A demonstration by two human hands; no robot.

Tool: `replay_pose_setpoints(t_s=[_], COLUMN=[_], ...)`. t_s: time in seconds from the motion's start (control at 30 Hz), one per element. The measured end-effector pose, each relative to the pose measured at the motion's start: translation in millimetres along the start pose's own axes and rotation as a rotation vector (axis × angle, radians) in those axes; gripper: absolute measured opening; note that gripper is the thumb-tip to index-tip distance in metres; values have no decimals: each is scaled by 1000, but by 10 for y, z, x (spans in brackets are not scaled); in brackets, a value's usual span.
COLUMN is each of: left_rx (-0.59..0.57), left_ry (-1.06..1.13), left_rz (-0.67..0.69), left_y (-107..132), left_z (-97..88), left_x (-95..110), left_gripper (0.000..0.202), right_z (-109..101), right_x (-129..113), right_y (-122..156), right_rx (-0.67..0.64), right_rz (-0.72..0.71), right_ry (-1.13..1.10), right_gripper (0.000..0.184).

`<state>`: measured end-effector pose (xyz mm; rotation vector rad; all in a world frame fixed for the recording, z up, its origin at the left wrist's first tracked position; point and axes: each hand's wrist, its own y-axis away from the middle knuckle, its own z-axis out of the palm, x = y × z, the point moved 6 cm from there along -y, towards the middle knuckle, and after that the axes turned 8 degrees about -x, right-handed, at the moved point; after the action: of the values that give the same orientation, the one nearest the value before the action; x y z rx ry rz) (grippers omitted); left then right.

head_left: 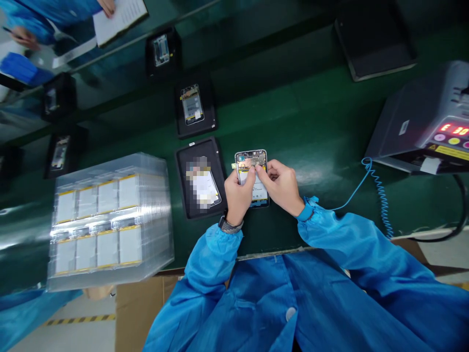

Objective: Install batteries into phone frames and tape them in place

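Observation:
An open phone body with a white battery inside is held just above the green belt. My left hand grips its left edge, thumb laid across the battery's top. My right hand holds the right edge, and its thumb and forefinger pinch at something small near the battery's yellow upper strip. I cannot make out what is pinched. Both arms wear blue sleeves; a watch sits on the left wrist.
A black tray with another phone lies just left of my hands. More trays with phones run up the belt. Stacked clear trays of batteries stand at left, a grey machine with a blue coiled cord at right. Another person's hands hold paper top left.

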<state>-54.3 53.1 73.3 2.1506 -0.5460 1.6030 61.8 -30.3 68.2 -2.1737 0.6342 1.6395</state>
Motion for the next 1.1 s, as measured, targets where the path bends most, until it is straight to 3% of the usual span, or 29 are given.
replay_pose_setpoints(t_s=[0.37,0.57,0.77,0.97,1.1], left_rx=[18,-81,-170,-279,-372], left_ry=[32,83,91,298,479], left_rz=[-51,-20,40,-118,-338], left_y=[24,-6,20,-24,-6], left_z=[18,42,39,91,190], left_x=[-94,-50,-7,-146,-215], left_gripper=[30,34,40,50,60], right_z=[-32,-28,-124,-124,-412], right_x=[48,74,54,156,97], right_y=[-14,-40,-77,-191,-104], right_rx=[48,8,44,-37,-16], right_rz=[56,63,36,83,141], right_ry=[-119,-172,-86,-50,-91], right_gripper=[42,49,58,59,52])
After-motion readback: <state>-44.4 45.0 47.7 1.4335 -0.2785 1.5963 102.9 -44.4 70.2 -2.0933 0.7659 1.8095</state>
